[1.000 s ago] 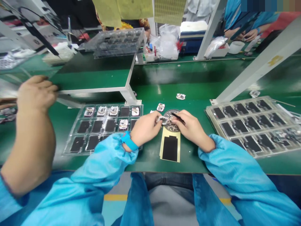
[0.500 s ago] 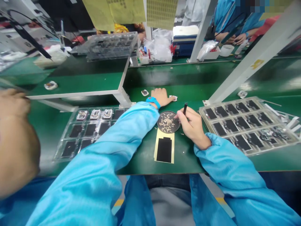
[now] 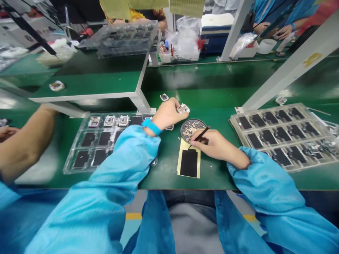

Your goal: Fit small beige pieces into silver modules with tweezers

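My left hand (image 3: pixel 168 113) pinches a small white-framed part (image 3: pixel 183 108) between thumb and fingers, just above the round mesh dish (image 3: pixel 182 131). Tiny beige pieces (image 3: pixel 191 127) lie scattered in that dish. Closed around dark tweezers (image 3: pixel 205 131), my right hand (image 3: pixel 212 143) is at the dish's lower right edge, the tweezer tips pointing down-left. Below the dish, a black sheet (image 3: pixel 189 163) lies on yellow backing paper (image 3: pixel 198 173). Another white-framed part (image 3: pixel 164 97) rests on the green table behind my left hand.
A clear tray (image 3: pixel 69 158) with black pieces and white parts stands left, partly under my left sleeve. Stacked trays (image 3: pixel 234 128) are at right. A raised shelf (image 3: pixel 106 95) and slanted post (image 3: pixel 275 70) flank the middle. A person's arm (image 3: pixel 29 141) reaches in at far left.
My left hand has picked up the white-framed part and come back toward me. My right hand has lowered, its tweezers now tilted down-left. The other person's arm at left has moved.
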Available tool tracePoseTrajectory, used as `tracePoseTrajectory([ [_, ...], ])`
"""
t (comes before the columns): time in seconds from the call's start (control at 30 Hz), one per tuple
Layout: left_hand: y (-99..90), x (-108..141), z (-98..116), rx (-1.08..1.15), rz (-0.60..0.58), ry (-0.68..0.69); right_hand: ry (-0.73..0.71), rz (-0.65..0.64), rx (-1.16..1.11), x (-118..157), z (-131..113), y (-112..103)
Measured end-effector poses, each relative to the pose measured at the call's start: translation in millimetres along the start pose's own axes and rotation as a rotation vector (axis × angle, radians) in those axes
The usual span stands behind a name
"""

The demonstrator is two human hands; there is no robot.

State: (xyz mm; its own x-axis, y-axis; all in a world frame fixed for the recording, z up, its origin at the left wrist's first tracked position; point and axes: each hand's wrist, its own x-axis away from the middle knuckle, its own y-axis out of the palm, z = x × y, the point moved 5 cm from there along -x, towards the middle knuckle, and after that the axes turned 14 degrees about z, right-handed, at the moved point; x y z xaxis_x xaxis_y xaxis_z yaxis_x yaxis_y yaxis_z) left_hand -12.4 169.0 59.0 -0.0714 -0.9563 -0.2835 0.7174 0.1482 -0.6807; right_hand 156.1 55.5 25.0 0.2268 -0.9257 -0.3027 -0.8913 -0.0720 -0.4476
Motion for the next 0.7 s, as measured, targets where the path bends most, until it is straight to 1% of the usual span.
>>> tracePoseTrajectory([
  [0.03,-8.0,14,-6,0.139,-0.022,-0.067,-0.024,-0.004,0.023,1,0,1],
  [0.07,-11.8,28,-13,0.31,-0.075,-0.15,-0.025,-0.005,0.033,1,1,2],
  [0.13,-12.7,52,-23,0.615,-0.173,-0.291,0.01,0.014,0.032,1,5,4],
  [0.2,-8.8,68,-32,0.788,-0.214,-0.375,0.058,0.033,0.024,1,11,5],
  [0.27,-2.0,77,-38,0.849,-0.238,-0.42,0.089,0.035,0.028,2,14,5],
  [0.37,7.2,84,-41,0.859,-0.29,-0.442,0.109,0.025,0.046,2,17,6],
  [0.53,9.1,89,-37,0.87,-0.302,-0.449,0.157,0.032,-0.004,1,12,5],
  [0.63,10.0,92,-35,0.861,-0.286,-0.418,0.173,0.087,-0.096,0,4,-1],
  [0.7,11.5,93,-33,0.829,-0.257,-0.377,0.154,0.157,-0.149,-1,-3,-7],
])
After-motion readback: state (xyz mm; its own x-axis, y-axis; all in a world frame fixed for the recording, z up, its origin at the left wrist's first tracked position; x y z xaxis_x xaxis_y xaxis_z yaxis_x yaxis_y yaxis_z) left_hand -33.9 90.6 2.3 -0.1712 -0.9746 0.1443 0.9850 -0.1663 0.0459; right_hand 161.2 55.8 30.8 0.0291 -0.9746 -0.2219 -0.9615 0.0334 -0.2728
